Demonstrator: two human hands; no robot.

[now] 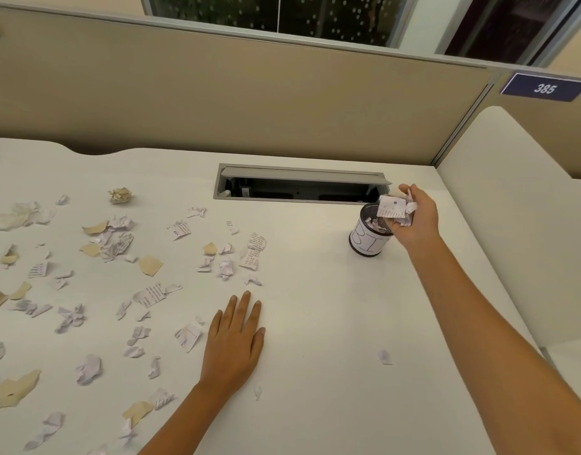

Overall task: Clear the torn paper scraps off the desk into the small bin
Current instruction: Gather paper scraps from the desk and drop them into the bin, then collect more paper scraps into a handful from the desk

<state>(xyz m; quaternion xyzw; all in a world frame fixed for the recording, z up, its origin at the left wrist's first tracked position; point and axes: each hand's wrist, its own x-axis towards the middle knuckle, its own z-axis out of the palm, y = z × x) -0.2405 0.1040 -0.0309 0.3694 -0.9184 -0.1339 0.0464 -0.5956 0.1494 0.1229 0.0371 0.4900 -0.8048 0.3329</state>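
Your right hand (410, 215) is curled round a wad of scraps (395, 208) right over the mouth of the small bin (369, 239), which stands on the worktop (315, 323) near the open cable tray (302, 185). Your left hand (235, 339) lies flat, fingers straight, holding nothing, just beside the nearest loose pieces.

Most of the paper scraps (118, 244) are spread across the left half of the worktop, with a few strays near your right forearm. They look featherlight and crumpled, likely to flutter or slip out of a loose hold, so sweep them into a heap and pinch it from both sides.

How full the bin is you cannot tell; your right hand covers much of its opening. The scatter runs off the left edge of the view.
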